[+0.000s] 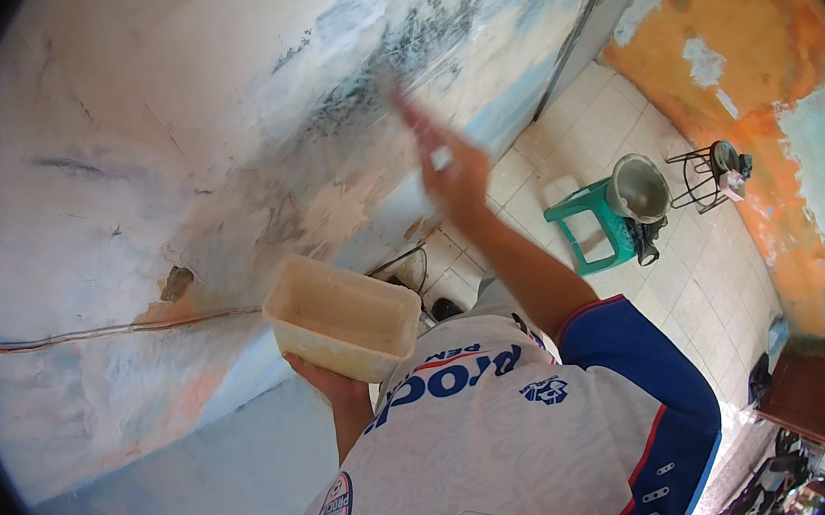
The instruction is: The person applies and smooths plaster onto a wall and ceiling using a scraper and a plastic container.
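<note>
My left hand (329,375) grips a cream rectangular plastic tub (347,350) from below, tilted against my shirt, with its open top toward the wall. Its inside looks coated with a pale residue. Over by the wall (214,87), my right hand (456,174) is raised in front of a dark, stained patch (383,70). Motion smears its fingers, and a small white spot shows at the hand. A reddish blur extends from it toward the wall; whether that is a finger or a tool cannot be made out.
A green plastic stool (591,229) stands on the tiled floor with a grey bucket (640,188) and a black bag (646,241) by it. Farther off is a black metal stool (696,175) near a peeling orange wall (753,51). A cable (119,331) runs along the wall.
</note>
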A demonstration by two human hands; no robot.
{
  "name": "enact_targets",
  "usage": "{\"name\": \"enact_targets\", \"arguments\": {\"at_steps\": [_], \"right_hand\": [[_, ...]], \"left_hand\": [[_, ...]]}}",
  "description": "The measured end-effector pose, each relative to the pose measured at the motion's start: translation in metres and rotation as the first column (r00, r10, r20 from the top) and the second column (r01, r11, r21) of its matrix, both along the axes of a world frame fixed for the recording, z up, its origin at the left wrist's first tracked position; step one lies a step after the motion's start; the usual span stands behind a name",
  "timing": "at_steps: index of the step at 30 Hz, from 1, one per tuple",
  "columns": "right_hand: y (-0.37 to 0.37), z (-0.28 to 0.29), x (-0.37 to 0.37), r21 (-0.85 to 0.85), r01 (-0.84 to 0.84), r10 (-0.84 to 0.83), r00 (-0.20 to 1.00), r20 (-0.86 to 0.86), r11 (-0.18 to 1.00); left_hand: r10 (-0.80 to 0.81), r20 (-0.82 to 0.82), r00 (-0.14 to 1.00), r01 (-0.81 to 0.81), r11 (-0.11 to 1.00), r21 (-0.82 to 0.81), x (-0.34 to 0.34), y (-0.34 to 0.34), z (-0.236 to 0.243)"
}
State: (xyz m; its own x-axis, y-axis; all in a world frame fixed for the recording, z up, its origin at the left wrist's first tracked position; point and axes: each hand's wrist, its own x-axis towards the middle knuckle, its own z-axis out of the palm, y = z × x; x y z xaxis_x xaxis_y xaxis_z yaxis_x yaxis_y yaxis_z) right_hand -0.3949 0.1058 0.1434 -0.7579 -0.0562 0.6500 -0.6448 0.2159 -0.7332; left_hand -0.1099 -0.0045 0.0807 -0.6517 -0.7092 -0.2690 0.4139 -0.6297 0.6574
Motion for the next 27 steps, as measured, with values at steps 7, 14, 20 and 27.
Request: {"name": "enact_targets", "arguments": {"at_steps": [7,14,20,27], "right_hand": [[-0.009,-0.008,-0.096,-0.002,0.354,-0.351,0.927,-0.135,0.935],[-0.071,-0.025,0.015,0.231,0.027,0.058,0.933,-0.354,0.973],[0.016,-0.019,-0.001,0.022,0.105,-0.099,0.976,-0.194,0.994],[-0.060,-0.082,-0.033,0.422,0.373,-0.246,0.913,-0.325,0.826]], "left_hand": [[0.037,-0.002,0.999,-0.037,0.999,0.011,0.004,0.002,-0.008],[0.015,0.021,1.000,-0.016,0.999,0.038,0.001,0.000,-0.014],[0.025,0.025,0.999,-0.025,1.000,-0.001,-0.009,0.004,0.003],[-0.002,0.050,0.999,0.001,1.000,0.016,-0.001,0.003,0.003]]}}
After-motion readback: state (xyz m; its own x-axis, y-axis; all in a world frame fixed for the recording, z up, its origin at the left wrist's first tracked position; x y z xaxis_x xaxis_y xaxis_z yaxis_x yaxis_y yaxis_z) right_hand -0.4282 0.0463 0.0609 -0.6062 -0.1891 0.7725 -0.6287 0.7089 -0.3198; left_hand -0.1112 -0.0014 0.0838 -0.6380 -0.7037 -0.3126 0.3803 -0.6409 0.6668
